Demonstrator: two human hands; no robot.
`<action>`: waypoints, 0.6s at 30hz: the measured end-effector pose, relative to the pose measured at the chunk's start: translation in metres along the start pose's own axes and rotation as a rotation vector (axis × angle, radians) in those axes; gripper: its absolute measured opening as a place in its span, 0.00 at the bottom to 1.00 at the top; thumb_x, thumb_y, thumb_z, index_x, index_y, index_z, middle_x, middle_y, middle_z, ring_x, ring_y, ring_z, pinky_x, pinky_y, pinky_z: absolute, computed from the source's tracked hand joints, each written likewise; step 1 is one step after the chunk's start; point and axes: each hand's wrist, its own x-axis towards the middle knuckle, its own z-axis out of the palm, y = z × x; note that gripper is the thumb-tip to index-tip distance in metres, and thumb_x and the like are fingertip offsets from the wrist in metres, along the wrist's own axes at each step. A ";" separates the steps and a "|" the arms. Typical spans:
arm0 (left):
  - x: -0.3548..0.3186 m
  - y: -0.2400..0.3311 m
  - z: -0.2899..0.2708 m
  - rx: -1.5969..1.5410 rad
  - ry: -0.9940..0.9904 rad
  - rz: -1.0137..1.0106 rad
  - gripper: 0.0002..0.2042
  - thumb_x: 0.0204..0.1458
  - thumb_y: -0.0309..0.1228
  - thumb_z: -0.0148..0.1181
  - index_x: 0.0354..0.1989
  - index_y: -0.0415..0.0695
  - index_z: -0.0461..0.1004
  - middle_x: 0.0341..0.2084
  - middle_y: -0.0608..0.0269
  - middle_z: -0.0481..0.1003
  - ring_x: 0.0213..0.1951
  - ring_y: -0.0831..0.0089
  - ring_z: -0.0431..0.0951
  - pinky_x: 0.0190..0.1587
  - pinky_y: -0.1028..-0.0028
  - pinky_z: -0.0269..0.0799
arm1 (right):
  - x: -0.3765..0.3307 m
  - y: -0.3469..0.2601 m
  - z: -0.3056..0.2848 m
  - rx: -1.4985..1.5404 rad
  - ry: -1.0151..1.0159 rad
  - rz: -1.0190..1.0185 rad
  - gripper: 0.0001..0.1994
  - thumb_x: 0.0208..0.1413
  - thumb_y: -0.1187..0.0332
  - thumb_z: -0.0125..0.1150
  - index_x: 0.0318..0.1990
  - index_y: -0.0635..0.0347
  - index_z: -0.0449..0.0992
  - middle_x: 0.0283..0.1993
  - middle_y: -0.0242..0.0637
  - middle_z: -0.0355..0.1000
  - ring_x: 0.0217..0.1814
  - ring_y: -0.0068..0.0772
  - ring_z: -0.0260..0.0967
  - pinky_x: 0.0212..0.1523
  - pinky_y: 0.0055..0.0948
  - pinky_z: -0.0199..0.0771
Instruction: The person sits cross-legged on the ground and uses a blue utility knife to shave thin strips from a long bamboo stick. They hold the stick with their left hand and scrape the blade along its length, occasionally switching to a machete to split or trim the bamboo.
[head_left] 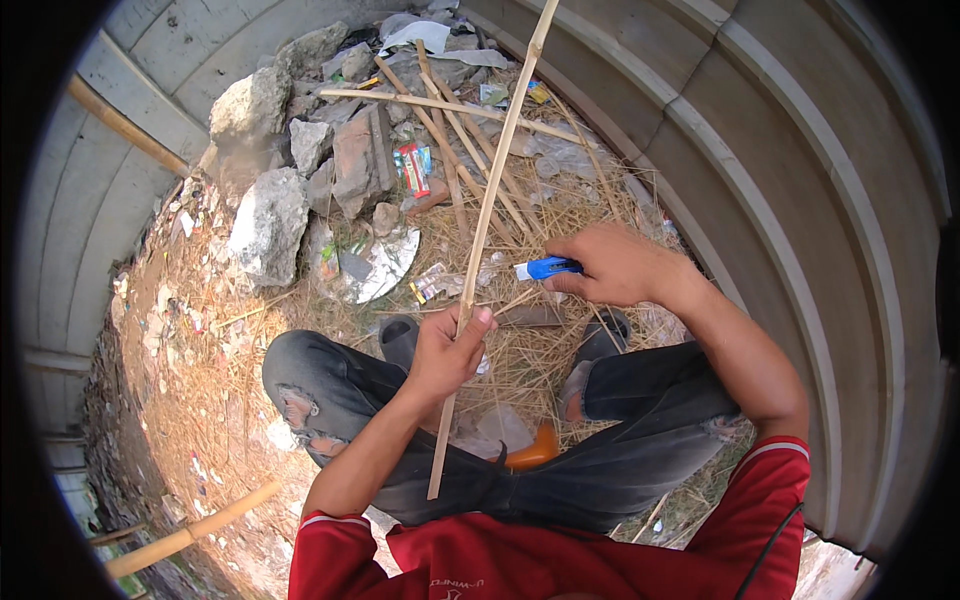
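Observation:
A long, pale split bamboo strip (492, 190) runs from the top edge of the view down between my knees, tilted slightly to the right at its far end. My left hand (446, 352) is closed around it near its lower part, the thumb lying along it. To the right, apart from the strip, my right hand (622, 264) grips a blue utility knife (553, 267). Its short, wide blade points left toward the strip. Thin bamboo shavings (540, 365) and straw cover the ground under both hands.
Several bamboo sticks (455, 150) lie crossed ahead of me, beside grey rubble (268, 225) and a brick chunk (363, 160). Ribbed metal sheeting (760, 200) curves along the right. An orange object (532, 450) rests between my legs. A bamboo pole (195, 530) juts in at lower left.

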 end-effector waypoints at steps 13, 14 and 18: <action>-0.004 -0.003 -0.002 0.015 -0.063 0.037 0.18 0.70 0.33 0.54 0.63 0.36 0.71 0.15 0.79 0.62 0.14 0.88 0.59 0.18 0.80 0.51 | 0.005 -0.035 0.016 0.076 0.075 0.193 0.24 0.68 0.50 0.53 0.38 0.68 0.79 0.30 0.57 0.76 0.36 0.65 0.76 0.40 0.55 0.74; -0.003 -0.001 0.000 0.016 -0.081 0.028 0.17 0.70 0.33 0.53 0.62 0.37 0.72 0.14 0.79 0.61 0.14 0.88 0.58 0.17 0.80 0.51 | 0.006 -0.043 0.027 0.119 0.052 0.196 0.25 0.68 0.50 0.53 0.38 0.68 0.79 0.30 0.58 0.77 0.36 0.65 0.76 0.40 0.56 0.75; -0.005 0.002 -0.002 0.009 -0.115 -0.046 0.14 0.72 0.35 0.51 0.58 0.40 0.71 0.14 0.79 0.56 0.13 0.87 0.55 0.17 0.79 0.47 | 0.016 -0.051 0.054 0.176 0.002 0.206 0.25 0.68 0.49 0.53 0.39 0.68 0.79 0.31 0.59 0.78 0.36 0.65 0.78 0.40 0.57 0.77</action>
